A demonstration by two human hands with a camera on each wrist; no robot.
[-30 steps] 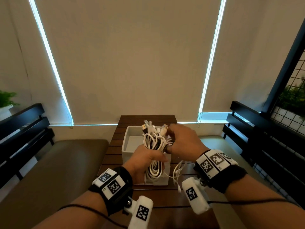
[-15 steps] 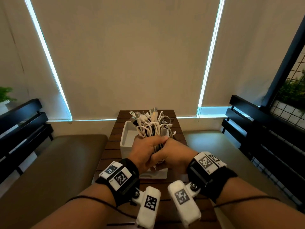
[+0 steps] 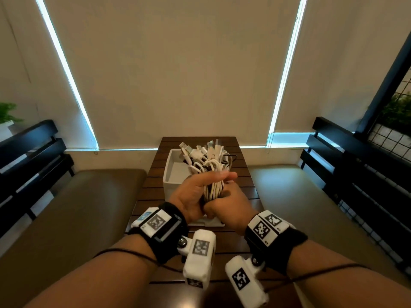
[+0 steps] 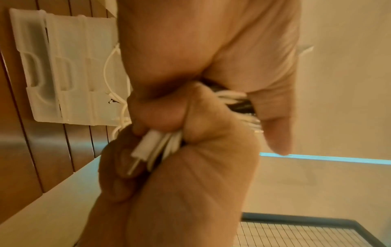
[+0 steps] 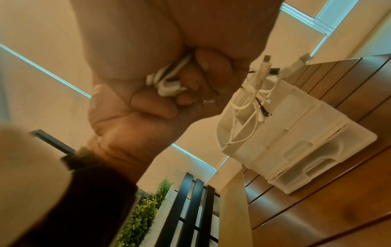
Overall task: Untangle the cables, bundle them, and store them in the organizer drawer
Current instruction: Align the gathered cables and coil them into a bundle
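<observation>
Bare forearms; black wristbands [image 3: 164,232] with white square-code tags, white tagged camera pods [image 3: 199,252] bolted beneath, thin black cords [image 3: 124,252] trailing back.

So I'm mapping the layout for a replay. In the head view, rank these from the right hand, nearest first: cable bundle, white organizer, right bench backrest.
1. cable bundle: gripped by the right hand, with the left hand on it too.
2. white organizer: on the table just beyond and below the hands.
3. right bench backrest: far off to the right.
</observation>
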